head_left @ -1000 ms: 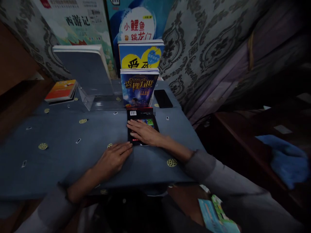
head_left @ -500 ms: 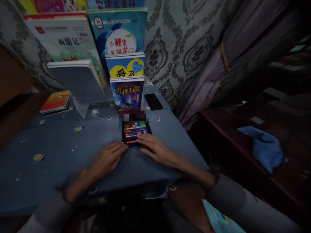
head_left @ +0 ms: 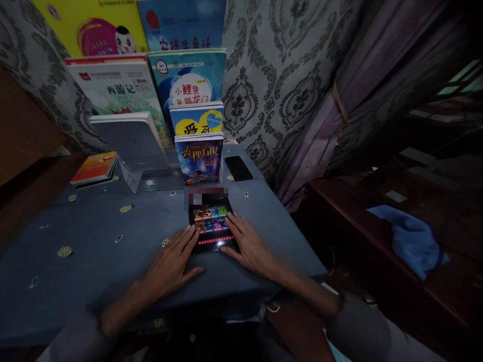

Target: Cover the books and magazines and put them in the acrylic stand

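Note:
A dark glossy book (head_left: 211,226) lies flat on the blue tablecloth, its cover showing rows of small coloured pictures. My left hand (head_left: 175,259) rests along the book's left edge, fingers stretched out and thumb spread over the cloth below. On the opposite side, my right hand (head_left: 251,246) is laid flat with its fingertips on the right edge and its thumb near the lower corner. Neither hand is wrapped round anything. Part of the book's top is blurred by blocky pixels.
Behind the book, a clear stand (head_left: 132,176) holds several upright picture books, a purple-blue one (head_left: 199,158) in front. A black phone (head_left: 238,168) lies to their right. An orange book (head_left: 94,168) is at the left. A blue cloth (head_left: 413,241) lies on the dark red surface (head_left: 339,206).
The view has shifted, so the scene sits lower. My hands have moved out to the book's sides, uncovering more of its lower part. My left thumb is now spread away from the fingers.

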{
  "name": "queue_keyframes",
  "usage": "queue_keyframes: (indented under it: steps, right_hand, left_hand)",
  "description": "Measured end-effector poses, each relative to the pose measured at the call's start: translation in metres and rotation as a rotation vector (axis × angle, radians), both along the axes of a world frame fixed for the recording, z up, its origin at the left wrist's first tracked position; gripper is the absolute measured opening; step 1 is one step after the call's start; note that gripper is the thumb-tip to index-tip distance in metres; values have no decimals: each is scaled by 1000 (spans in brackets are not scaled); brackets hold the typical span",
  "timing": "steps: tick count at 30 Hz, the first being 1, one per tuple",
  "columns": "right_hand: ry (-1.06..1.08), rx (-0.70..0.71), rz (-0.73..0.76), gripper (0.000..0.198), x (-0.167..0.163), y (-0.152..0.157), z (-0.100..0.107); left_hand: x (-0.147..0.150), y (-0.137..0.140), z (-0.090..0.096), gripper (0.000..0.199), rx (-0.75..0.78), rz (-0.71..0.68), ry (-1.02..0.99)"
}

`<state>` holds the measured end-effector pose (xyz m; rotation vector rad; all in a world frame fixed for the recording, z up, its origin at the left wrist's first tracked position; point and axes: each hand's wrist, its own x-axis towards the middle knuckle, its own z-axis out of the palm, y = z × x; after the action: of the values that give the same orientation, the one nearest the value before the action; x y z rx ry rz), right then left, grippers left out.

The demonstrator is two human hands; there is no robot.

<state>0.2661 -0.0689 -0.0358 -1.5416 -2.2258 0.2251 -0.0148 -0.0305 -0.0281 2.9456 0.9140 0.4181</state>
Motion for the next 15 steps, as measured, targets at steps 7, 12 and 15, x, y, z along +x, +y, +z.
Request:
queue_keyframes:
  steps: [7,12,15]
  right_hand:
    - [-77,79,66,103,-14,-88,-5]
    - [-72,182,110,83,-15,-122,-8]
    - [11,238,122,70,-8,-115,-5]
  left_hand:
    - [-32,-80,-1,84,124,-53,31]
    - [-46,-99,0,50,312,-176,-6]
    - [-45,-89,0,49,299,-236,-35]
